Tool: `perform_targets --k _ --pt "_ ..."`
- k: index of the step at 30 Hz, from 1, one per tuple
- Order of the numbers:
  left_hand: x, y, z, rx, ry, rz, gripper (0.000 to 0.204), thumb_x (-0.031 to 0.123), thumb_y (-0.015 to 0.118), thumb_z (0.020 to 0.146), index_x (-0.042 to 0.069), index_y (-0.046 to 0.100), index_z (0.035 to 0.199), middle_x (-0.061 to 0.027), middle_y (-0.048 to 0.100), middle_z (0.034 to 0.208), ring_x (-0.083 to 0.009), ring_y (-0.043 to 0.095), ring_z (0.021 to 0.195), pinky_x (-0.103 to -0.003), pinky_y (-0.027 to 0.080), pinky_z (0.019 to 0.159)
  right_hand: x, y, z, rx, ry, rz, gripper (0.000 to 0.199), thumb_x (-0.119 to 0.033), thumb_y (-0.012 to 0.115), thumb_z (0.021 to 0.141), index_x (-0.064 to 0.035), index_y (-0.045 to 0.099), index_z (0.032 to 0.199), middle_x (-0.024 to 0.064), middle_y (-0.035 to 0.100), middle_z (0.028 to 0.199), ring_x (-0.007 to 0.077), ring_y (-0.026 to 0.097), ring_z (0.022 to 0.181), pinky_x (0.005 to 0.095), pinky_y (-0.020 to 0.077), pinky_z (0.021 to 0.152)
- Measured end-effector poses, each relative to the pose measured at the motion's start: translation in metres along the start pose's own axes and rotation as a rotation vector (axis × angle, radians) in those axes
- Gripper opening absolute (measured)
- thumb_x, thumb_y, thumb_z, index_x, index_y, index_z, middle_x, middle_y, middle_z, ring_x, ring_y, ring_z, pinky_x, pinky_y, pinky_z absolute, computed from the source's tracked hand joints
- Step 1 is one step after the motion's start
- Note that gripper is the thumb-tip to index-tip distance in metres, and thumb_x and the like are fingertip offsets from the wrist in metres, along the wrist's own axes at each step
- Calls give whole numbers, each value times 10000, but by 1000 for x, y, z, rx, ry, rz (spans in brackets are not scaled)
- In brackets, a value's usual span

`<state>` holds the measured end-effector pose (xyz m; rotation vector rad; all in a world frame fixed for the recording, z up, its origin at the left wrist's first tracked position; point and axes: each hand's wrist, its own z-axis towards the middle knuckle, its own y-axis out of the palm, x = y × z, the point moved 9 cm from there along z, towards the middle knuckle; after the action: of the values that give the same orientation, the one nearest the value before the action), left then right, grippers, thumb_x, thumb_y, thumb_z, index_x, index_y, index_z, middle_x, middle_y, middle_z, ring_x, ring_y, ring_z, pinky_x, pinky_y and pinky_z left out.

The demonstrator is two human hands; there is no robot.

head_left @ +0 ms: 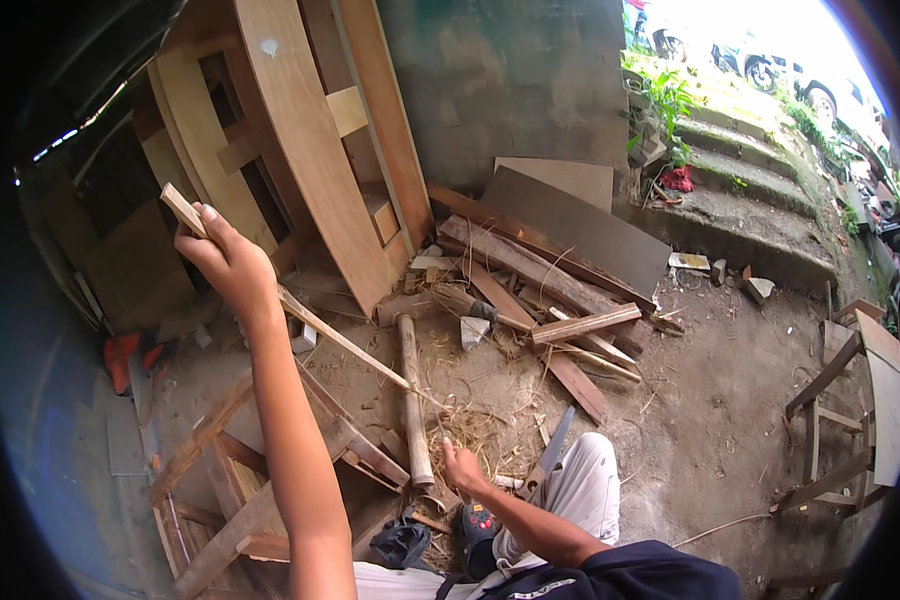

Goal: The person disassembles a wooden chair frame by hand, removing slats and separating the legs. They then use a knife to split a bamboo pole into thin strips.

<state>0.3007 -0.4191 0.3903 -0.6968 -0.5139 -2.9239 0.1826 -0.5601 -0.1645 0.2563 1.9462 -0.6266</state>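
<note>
My left hand is raised at the left, its fingers wrapped round a long thin strip of wood. The strip slants down to the right, and its lower end reaches past a round wooden pole on the ground. Just below that end, my right hand is closed; a thin dark piece seems to stick up from it, too small to name. Pale curled wood shavings lie about the strip's lower end. Beside my knee stands a handsaw, blade pointing up and away.
A pile of planks lies ahead, with sheets of board behind it. Tall wooden frames lean at the back left. A wooden frame is by my left arm. Concrete steps rise at the right, above a wooden stool.
</note>
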Motion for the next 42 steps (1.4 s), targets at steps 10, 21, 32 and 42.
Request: perform_targets --k 10,21,32,42 --pt "15 4 -22 -75 -137 -278 278 234 414 1055 -6 441 1193 0 462 857 -52 381 670 -204 356 570 -51 8 19 34 -316 45 819 -593 305 993 138 625 814 351 627 763 484 661 830 529 495 784" --pt "26 7 -31 -116 -159 -322 272 224 400 1058 -2 438 1204 13 436 816 -43 353 621 -207 335 541 7 23 25 -101 -6 17 731 -565 328 1000 79 632 834 306 638 792 418 658 827 500 480 796" --pt "27 5 -30 -123 -162 -397 285 247 418 1057 11 452 1213 8 450 805 -45 363 592 -208 316 510 -15 0 9 -32 -230 11 800 -577 307 997 124 657 835 290 667 767 434 688 832 493 510 803" --pt "32 2 -36 -142 -187 -409 285 241 403 1059 26 450 1239 7 431 811 -41 355 585 -198 326 503 -10 4 21 18 -187 68 784 -606 319 981 31 594 615 169 601 591 318 650 663 472 497 724"
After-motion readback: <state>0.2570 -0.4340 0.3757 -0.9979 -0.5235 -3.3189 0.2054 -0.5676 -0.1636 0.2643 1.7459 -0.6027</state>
